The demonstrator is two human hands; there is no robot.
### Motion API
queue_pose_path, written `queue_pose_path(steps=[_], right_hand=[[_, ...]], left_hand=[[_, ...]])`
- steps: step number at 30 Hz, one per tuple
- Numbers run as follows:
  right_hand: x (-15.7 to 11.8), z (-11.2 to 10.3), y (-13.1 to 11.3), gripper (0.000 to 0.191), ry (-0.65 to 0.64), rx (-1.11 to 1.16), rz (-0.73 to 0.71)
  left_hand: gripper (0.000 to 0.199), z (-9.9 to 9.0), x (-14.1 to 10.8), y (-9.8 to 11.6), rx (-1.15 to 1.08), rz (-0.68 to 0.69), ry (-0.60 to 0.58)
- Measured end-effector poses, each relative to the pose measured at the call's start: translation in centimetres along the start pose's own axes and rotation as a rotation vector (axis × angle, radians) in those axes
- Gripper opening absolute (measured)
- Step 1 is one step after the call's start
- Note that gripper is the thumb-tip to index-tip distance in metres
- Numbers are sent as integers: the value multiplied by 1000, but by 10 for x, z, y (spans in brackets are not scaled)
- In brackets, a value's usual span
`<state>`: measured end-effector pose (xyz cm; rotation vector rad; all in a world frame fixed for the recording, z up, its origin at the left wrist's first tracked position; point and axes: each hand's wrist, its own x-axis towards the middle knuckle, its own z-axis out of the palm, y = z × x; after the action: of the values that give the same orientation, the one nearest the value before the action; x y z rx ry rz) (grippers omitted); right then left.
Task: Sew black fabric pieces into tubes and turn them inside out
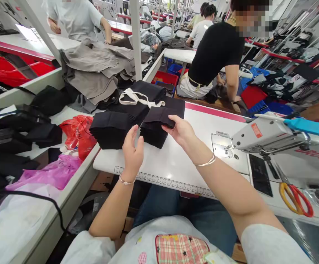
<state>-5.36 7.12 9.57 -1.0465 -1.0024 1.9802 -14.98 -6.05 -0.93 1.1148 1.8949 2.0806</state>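
Note:
My right hand [181, 132] grips the edge of a black fabric piece [159, 115] between thumb and fingers, over a stack of black pieces [153, 136]. Beside it, my left hand [133, 148] is raised with thumb and fingers apart and nothing in it, just in front of a second black stack [110, 130]. Behind both stacks lies more folded black fabric [148, 90], with a cream strap [133, 96] looped on top.
At the right stands a sewing machine [272, 134], with scissors [295, 200] near it. A grey cloth pile [101, 69] and red plastic bag [79, 134] are at the left. A person in black [217, 51] bends over beyond the table [198, 121].

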Motion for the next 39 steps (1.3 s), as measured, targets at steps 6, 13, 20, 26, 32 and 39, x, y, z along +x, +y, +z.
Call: queue_pose_path(steps=[6, 13, 20, 26, 32, 39], right_hand=[[19, 2, 7, 17, -26, -147, 53], [14, -12, -4, 43, -126, -324, 136], [25, -12, -16, 28, -69, -1115, -179], [22, 4, -8, 50, -91, -1401, -567], [47, 9, -8, 67, -379, -1513, -713], [68, 11, -35, 72, -752, -1386, -459]], left_hand=[[47, 13, 19, -12, -17, -69, -22], [41, 16, 33, -9, -77, -88, -73], [40, 13, 32, -13, -106, -122, -77], [43, 14, 31, -15, -72, -92, -65], [43, 14, 32, -19, -83, -73, -69], [42, 13, 30, -22, -67, -84, -84]])
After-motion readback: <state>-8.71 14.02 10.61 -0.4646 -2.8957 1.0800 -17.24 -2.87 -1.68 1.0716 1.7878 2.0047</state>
